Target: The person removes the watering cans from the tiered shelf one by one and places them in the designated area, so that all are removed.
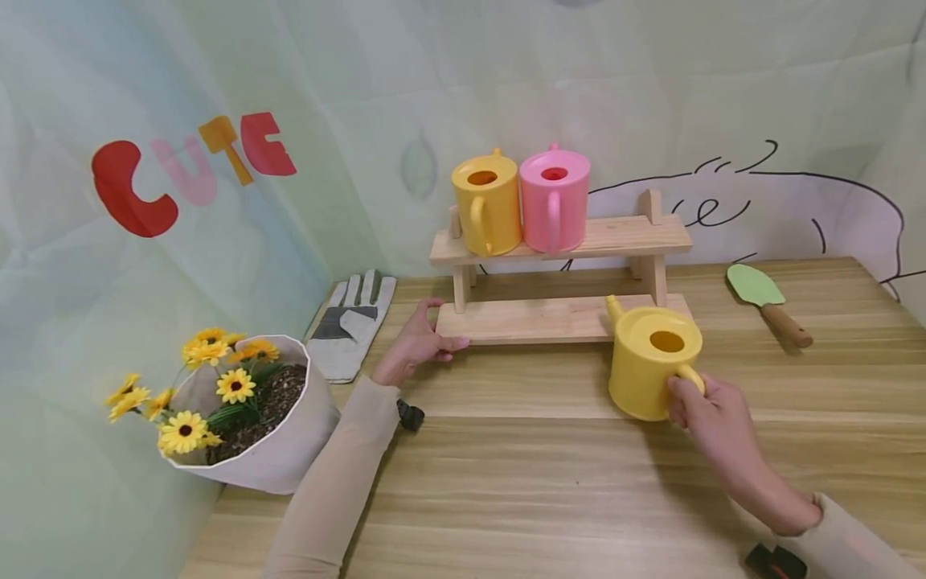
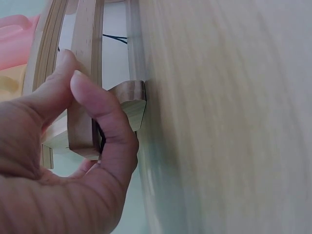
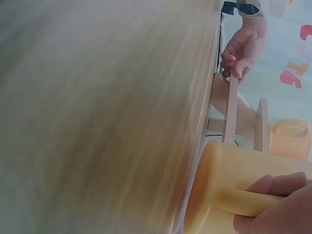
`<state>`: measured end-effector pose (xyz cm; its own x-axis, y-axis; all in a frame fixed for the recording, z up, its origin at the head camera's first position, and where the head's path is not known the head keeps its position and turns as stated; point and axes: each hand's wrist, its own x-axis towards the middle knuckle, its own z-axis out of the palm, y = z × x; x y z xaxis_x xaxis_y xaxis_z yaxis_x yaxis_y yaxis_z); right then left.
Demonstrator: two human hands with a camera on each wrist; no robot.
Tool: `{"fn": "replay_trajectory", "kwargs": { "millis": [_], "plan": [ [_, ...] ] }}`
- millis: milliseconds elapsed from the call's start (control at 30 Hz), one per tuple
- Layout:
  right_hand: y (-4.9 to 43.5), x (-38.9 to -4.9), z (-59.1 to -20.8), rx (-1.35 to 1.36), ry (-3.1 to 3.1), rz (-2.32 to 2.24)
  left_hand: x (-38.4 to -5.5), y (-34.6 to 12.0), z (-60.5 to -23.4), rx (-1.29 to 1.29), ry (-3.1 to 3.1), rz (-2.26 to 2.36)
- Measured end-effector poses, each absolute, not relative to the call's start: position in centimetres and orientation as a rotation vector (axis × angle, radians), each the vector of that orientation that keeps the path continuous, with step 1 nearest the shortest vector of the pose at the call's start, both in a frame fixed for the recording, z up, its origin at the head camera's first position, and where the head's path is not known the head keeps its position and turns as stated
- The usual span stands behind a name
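Observation:
My right hand (image 1: 716, 418) grips the handle of a yellow watering can (image 1: 637, 378), which is held in front of the right end of a two-tier wooden shelf (image 1: 535, 320). Its spout points back toward the shelf. At the other end, my left hand (image 1: 419, 342) pinches the lower board's left edge, thumb in front; in the left wrist view the thumb and fingers curl round the board's end (image 2: 83, 126). On the upper tier stand another yellow watering can (image 1: 499, 213) and a pink watering can (image 1: 567, 205), side by side, handles facing me.
To the left, a white pot (image 1: 318, 418) holds soil and yellow flowers (image 1: 235, 386). A grey-and-white glove (image 1: 350, 334) lies behind it. On the right lies a trowel (image 1: 760, 289) with a green blade and wooden handle. A cloth backdrop (image 1: 405, 72) closes off the table's rear.

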<state>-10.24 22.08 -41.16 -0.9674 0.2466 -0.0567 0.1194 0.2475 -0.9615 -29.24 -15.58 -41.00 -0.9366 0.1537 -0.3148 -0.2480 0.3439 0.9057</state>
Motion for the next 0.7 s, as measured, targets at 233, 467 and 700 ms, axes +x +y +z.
{"fn": "replay_trajectory", "kwargs": {
  "millis": [233,467,700],
  "plan": [
    [22.2,-9.89,-41.24,-0.365,-2.461,1.798,-29.18,-15.62,-40.86,-0.082,2.262,1.627],
    [22.31,-9.67,-41.31,-0.382,-2.547,1.736,-29.1,-15.63,-40.95,-0.074,2.264,1.629],
    [22.28,-9.46,-41.44,-0.369,-2.546,1.762,-29.24,-15.68,-41.04,-0.07,2.262,1.64]
  ]
}}
